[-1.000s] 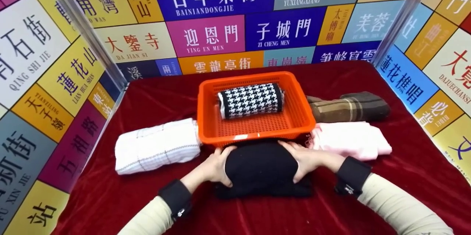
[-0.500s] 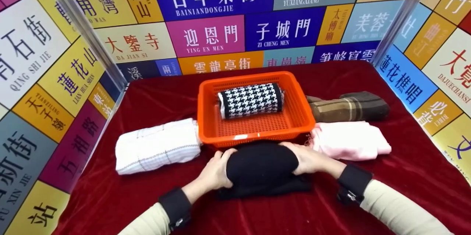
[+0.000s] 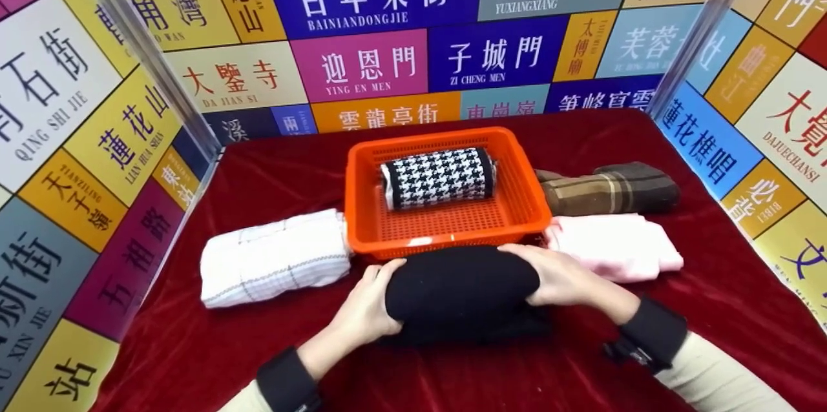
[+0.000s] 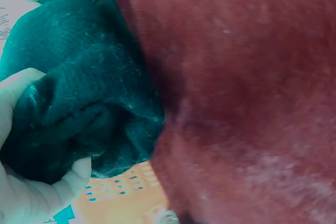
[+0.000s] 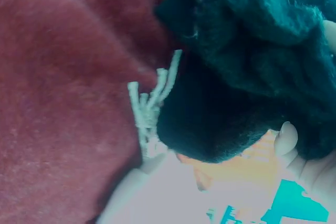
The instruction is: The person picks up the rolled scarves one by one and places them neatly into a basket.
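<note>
Front and center in the head view lies a rolled black cloth [image 3: 462, 292], with a flatter part of it showing along the near side. My left hand [image 3: 369, 305] grips its left end, thumb on the near side. At the other end my right hand [image 3: 563, 276] holds the roll. In the left wrist view the cloth's soft folded end [image 4: 100, 93] looks dark teal, between thumb and finger. Loose layers of the cloth [image 5: 236, 61] show in the right wrist view, with fingertips [image 5: 286, 137] against them. Whether the roll is raised off the table I cannot tell.
Just behind the roll stands an orange plastic basket [image 3: 446, 243] with a black-and-white houndstooth roll [image 3: 439, 178] inside. A folded white checked cloth [image 3: 274, 260] lies left. To the right lie a fringed pink scarf [image 3: 614, 247] and a brown plaid roll [image 3: 607, 189]. Red velvet [image 3: 465, 380] covers the table.
My right hand has shifted right and its forearm has swung outward. My left hand has moved slightly left. The black roll looks wider and fuller, still held at both ends.
</note>
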`<act>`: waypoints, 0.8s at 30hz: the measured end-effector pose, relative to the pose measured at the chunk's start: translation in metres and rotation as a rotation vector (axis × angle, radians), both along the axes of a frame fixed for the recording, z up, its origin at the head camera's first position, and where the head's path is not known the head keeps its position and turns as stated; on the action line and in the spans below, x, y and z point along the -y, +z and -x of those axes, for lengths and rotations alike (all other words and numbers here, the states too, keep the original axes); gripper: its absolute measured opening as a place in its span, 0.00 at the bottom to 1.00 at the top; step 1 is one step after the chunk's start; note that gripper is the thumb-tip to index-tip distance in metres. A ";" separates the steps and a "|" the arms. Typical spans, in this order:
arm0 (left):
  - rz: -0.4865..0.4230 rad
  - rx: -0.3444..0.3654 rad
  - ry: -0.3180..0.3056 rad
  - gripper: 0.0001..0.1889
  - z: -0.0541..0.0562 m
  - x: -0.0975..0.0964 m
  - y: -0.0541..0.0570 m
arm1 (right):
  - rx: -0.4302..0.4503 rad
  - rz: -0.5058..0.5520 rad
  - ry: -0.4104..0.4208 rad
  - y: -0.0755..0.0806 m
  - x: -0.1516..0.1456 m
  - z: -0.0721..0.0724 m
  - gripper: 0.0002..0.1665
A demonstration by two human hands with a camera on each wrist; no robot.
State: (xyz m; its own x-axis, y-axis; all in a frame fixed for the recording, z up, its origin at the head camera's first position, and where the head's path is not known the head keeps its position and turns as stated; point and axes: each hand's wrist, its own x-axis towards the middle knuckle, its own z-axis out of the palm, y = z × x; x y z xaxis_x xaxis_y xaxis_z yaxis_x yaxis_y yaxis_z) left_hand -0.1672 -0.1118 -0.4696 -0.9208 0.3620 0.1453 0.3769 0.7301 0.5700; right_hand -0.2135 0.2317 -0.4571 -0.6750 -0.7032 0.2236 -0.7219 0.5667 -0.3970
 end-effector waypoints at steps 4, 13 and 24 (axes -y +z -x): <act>-0.018 -0.065 0.001 0.51 -0.006 0.001 0.015 | -0.041 0.029 -0.013 0.014 -0.003 -0.009 0.49; -0.147 -0.157 0.000 0.49 -0.022 0.001 0.032 | -0.178 0.097 -0.090 0.043 -0.011 -0.027 0.48; -0.329 -0.287 -0.009 0.45 -0.020 0.000 0.054 | -0.120 0.473 -0.124 0.055 -0.019 -0.034 0.47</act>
